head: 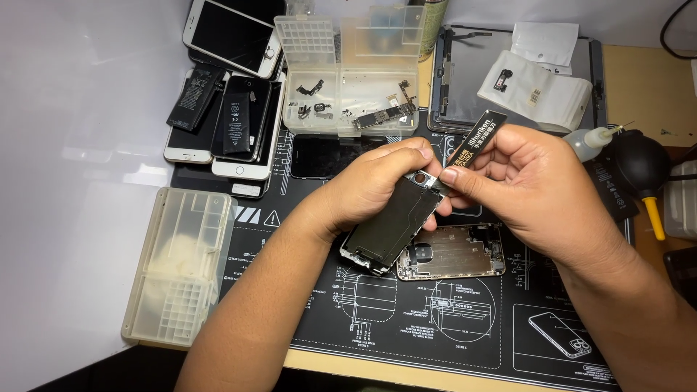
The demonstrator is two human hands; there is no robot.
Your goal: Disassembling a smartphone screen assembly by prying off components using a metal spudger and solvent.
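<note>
The detached phone screen assembly (pixel 396 221), metal backplate up, is held tilted above the black repair mat (pixel 465 319), gripped along its top edge by the left hand (pixel 377 181) with fingers curled closed round it. The right hand (pixel 530 181) pinches a thin black pry tool (pixel 475 138) between thumb and fingers, its tip at the panel's upper corner. The screen is already off the open phone housing (pixel 454 252), which lies on the mat just beneath; small parts at the top of the panel look not yet removed. Behind stand a clear parts box (pixel 348 94), loose batteries (pixel 218 109) on stacked phones, and a black dust blower (pixel 642 167) to the right
</note>
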